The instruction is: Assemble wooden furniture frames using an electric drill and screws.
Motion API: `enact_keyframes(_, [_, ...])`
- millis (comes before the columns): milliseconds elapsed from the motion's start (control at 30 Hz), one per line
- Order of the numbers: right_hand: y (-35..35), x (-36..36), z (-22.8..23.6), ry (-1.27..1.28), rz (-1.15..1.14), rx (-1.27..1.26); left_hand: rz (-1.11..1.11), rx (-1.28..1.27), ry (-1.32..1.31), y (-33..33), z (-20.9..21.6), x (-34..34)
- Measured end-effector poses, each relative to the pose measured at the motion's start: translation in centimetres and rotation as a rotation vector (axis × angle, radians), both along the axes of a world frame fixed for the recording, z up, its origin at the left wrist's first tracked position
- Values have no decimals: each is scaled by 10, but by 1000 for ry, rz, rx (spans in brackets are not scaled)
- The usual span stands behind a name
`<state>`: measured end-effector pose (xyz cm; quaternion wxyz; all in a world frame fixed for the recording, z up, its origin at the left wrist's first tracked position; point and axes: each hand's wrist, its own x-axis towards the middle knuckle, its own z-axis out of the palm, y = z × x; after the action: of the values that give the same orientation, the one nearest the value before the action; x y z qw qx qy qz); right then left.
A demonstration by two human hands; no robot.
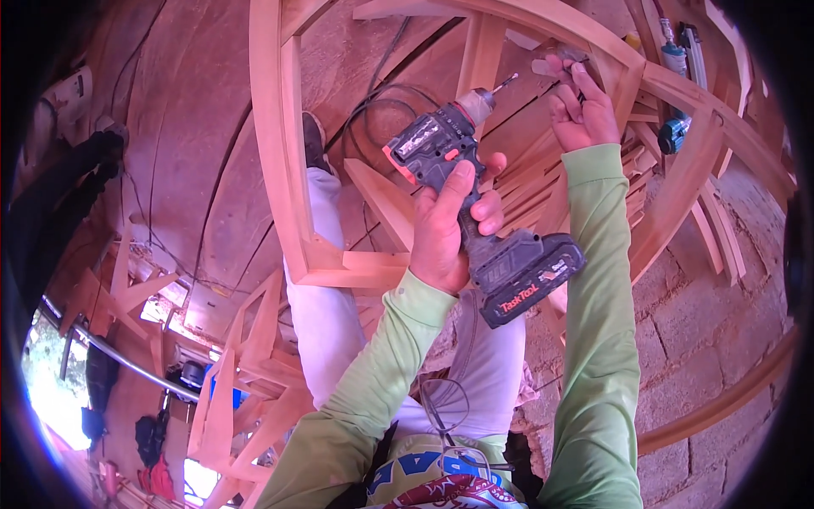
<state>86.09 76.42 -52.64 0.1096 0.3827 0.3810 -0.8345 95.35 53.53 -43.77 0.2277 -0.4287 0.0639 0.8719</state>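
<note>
My left hand (pixel 443 225) is wrapped around the grip of a black and orange cordless drill (pixel 437 140). A thin bit (pixel 506 82) sits in its chuck and points up to the right. The drill's battery (pixel 534 278) hangs over my lap. Beyond the bit, my right hand (pixel 585 110) is raised with its fingers bent and closed together. Something small and pale shows at those fingertips, too blurred to name. A wooden frame (pixel 292 170) with curved and straight bars stands around both hands, its lower corner at my knee.
Loose wooden strips (pixel 530 182) lie behind the drill. A black cable (pixel 373 102) loops over the floor. Cut wooden parts (pixel 246 390) are piled at lower left. A block wall (pixel 695 331) rises at right, near a teal tool (pixel 674 131). Eyeglasses (pixel 445 407) hang at my chest.
</note>
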Motion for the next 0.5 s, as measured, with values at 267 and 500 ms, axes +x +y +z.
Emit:
enact_keyframes(267, [-3,-12,7,-103,-60,72,93,89,-38,20,1,-2])
enact_keyframes(500, [1,-18,7,-150,-45,61,115,339,-127,20,-3,-10])
